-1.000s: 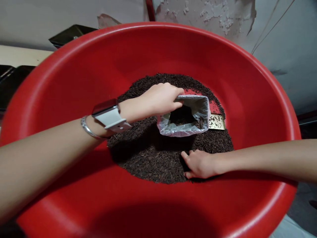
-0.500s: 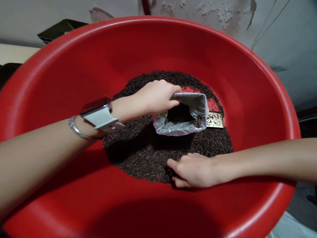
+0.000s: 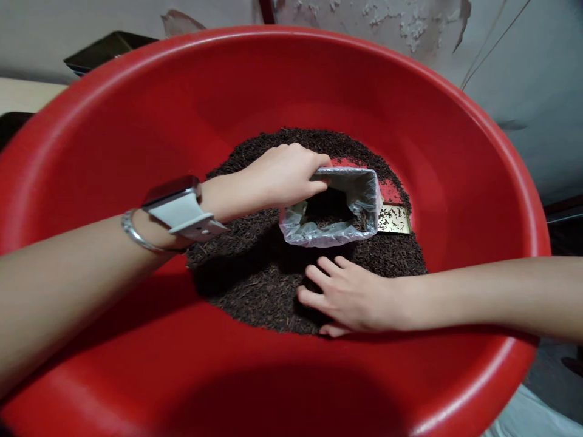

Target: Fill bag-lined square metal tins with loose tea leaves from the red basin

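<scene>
Dark dried tea leaves (image 3: 268,303) lie heaped over the floor of a large red basin (image 3: 191,364). My left hand (image 3: 291,176) grips the near-left rim of a box lined with a clear plastic bag (image 3: 337,235), holding it tilted with its mouth towards me above the leaves. Some leaves show inside the box; its outer walls are mostly hidden. Lower down, my right hand (image 3: 348,294) rests palm down on the leaves with its fingers spread. Just right of the box lies a shallow pale-gold tray or lid (image 3: 395,220), with a few leaves scattered on it.
The basin's high curved rim (image 3: 505,142) surrounds both forearms. A dark open container (image 3: 109,48) stands behind it at the upper left, by a pale surface (image 3: 27,97). Behind is a wall with peeling paint (image 3: 405,30). Pale fabric or plastic (image 3: 537,413) shows at the lower right.
My right hand's fingers have gone from curled in the leaves to spread on top of them, slightly further up. My left hand still holds the lined box in nearly the same place.
</scene>
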`<action>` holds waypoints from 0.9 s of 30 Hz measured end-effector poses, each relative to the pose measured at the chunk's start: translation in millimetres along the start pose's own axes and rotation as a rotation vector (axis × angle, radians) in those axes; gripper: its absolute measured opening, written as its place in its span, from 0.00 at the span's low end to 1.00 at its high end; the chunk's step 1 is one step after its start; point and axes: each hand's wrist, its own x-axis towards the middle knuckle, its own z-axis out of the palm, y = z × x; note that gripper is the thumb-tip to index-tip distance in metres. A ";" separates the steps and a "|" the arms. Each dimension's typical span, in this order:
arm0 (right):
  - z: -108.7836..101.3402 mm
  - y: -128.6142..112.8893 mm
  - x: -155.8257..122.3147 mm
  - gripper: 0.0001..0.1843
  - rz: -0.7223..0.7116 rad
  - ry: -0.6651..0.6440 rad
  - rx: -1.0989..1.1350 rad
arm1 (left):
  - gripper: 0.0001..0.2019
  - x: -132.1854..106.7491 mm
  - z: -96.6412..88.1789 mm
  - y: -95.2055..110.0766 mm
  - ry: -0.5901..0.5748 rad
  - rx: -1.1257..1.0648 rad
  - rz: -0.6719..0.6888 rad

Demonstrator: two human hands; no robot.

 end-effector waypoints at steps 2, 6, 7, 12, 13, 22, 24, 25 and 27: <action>17.2 -0.9 0.3 0.31 0.091 -0.181 0.057 | 0.19 0.0 -0.1 -0.1 -0.014 -0.010 -0.001; 24.6 3.1 2.1 0.33 0.140 -0.271 0.310 | 0.19 0.7 0.4 -1.0 -0.006 -0.009 0.008; 22.7 4.1 2.6 0.34 0.143 -0.287 0.376 | 0.19 0.8 0.5 -1.3 -0.003 -0.006 0.013; 14.4 3.7 2.7 0.34 0.198 -0.448 0.555 | 0.19 0.6 -0.5 -0.7 -0.008 0.008 0.018; 12.9 2.4 2.5 0.33 0.203 -0.481 0.566 | 0.19 0.4 -0.8 -0.4 -0.012 0.010 0.017; -45.3 13.4 6.6 0.16 0.211 0.151 0.220 | 0.19 0.0 -1.5 1.2 0.002 0.005 0.024; -56.4 21.0 4.7 0.17 0.262 0.329 0.026 | 0.19 -0.2 -2.6 2.1 -0.014 0.012 0.015; -59.3 22.9 3.3 0.16 0.262 0.383 -0.063 | 0.19 -0.3 -3.0 2.4 -0.024 0.011 0.008; -58.5 21.8 0.8 0.15 0.172 0.433 -0.181 | 0.19 -0.5 -2.9 2.3 -0.025 0.003 0.003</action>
